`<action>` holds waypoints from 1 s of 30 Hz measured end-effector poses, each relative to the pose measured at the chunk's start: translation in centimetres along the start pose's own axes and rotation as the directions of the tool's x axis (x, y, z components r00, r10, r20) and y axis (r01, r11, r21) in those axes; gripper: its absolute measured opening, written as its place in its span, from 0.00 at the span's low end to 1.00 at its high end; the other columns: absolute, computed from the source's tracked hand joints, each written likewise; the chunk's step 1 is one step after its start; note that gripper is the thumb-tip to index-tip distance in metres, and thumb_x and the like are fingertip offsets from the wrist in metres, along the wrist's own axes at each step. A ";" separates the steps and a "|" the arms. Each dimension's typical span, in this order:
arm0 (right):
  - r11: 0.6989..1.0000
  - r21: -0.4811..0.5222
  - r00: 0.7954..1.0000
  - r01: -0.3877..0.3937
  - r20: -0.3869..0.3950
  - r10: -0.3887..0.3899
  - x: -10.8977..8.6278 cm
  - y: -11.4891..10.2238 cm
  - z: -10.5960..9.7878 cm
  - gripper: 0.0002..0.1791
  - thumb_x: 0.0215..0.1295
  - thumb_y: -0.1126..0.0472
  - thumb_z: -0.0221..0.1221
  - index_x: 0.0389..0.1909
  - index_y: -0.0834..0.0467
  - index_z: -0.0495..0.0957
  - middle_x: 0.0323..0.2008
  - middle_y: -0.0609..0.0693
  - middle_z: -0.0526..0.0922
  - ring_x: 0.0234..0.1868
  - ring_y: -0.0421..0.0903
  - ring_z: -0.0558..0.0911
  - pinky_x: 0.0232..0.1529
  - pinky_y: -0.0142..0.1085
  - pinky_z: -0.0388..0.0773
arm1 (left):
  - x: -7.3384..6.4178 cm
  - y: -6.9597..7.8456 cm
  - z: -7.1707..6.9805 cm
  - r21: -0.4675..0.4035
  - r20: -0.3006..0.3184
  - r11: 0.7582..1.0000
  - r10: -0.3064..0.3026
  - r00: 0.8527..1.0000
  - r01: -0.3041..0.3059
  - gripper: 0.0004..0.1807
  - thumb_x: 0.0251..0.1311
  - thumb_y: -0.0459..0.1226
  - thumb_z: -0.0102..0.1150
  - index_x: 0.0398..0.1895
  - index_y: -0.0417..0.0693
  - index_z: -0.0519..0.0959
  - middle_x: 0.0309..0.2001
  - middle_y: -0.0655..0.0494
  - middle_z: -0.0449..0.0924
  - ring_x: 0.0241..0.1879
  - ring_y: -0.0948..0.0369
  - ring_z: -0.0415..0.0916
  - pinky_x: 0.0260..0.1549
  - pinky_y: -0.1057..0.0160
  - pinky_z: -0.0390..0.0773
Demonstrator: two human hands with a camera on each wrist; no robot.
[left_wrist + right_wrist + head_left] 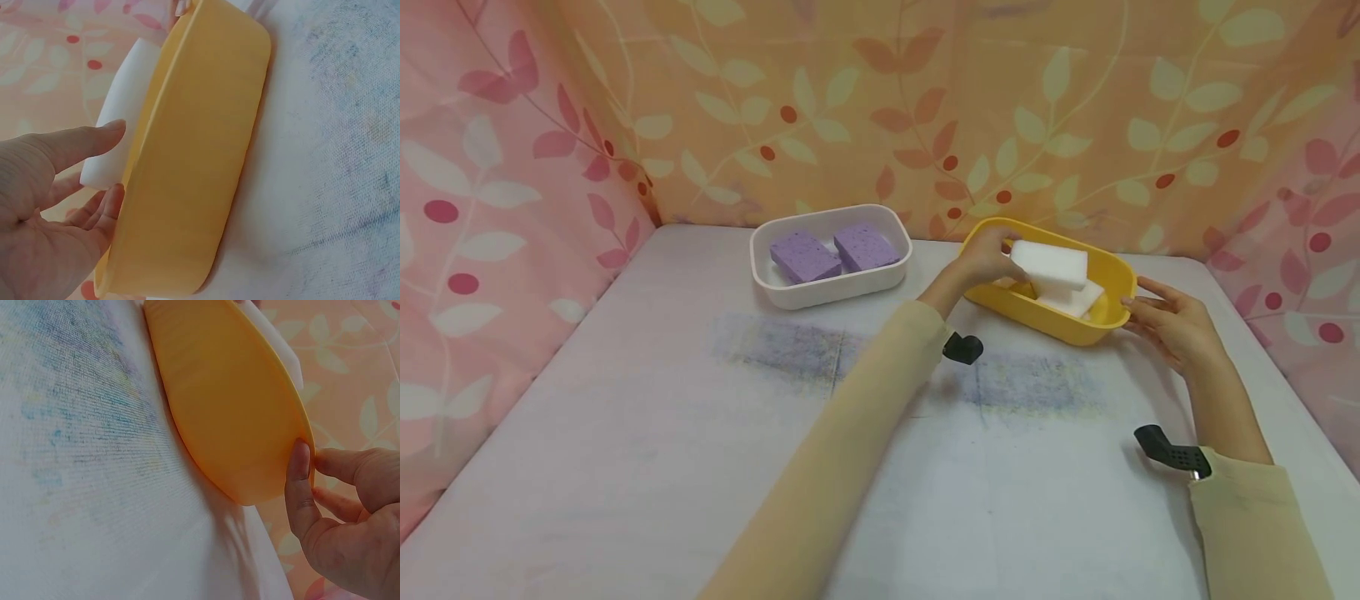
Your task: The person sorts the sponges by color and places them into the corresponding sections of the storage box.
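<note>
My left hand (988, 258) reaches into the yellow tray (1022, 312) and grips a white sponge block (1051, 265) between thumb and fingers. The held block is tilted and rises above the rim, as the left wrist view also shows (119, 112). Beneath it, another white sponge block (1086, 297) lies in the tray, partly hidden. At the tray's right end, my right hand (1176, 325) pinches the rim, with one digit on the outer wall in the right wrist view.
Left of the yellow tray stands a white tray (827, 296) with two purple sponges (805, 257) side by side in it. A white cloth with a bluish stained strip (1037, 383) covers the table. Floral curtains (880, 100) enclose the back and sides.
</note>
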State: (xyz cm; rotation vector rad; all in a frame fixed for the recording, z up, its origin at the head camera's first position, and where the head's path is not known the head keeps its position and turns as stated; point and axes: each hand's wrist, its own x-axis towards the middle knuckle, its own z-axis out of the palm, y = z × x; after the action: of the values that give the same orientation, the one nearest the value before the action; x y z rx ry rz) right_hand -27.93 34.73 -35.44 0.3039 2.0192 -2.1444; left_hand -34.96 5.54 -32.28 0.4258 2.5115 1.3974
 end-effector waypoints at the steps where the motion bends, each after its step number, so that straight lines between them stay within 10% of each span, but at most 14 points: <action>1: 1.000 0.000 1.000 0.000 0.000 0.000 0.0 0.0 0.0 0.53 0.72 0.64 0.67 0.86 0.59 0.41 0.31 0.36 0.85 0.31 0.36 0.87 0.34 0.27 0.87 | 0.0 0.0 0.1 0.000 0.000 1.000 0.002 1.000 -0.002 0.39 0.60 0.34 0.76 0.75 0.43 0.72 0.65 0.48 0.77 0.59 0.58 0.73 0.54 0.71 0.80; 30: 0.995 -0.092 0.999 -0.031 -0.010 0.030 -0.2 -0.2 -0.4 0.56 0.69 0.57 0.70 0.86 0.57 0.42 0.32 0.32 0.84 0.34 0.33 0.86 0.36 0.26 0.87 | -1.3 -0.9 -0.3 -0.032 0.008 0.999 0.008 1.000 -0.008 0.39 0.64 0.39 0.75 0.77 0.45 0.70 0.71 0.47 0.74 0.67 0.54 0.72 0.63 0.66 0.78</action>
State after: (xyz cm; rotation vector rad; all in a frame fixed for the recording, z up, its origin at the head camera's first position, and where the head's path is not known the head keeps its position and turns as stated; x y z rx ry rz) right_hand -27.80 35.10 -35.24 0.3289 2.0965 -2.0278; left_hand -34.00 4.44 -32.80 0.4353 2.4805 1.4336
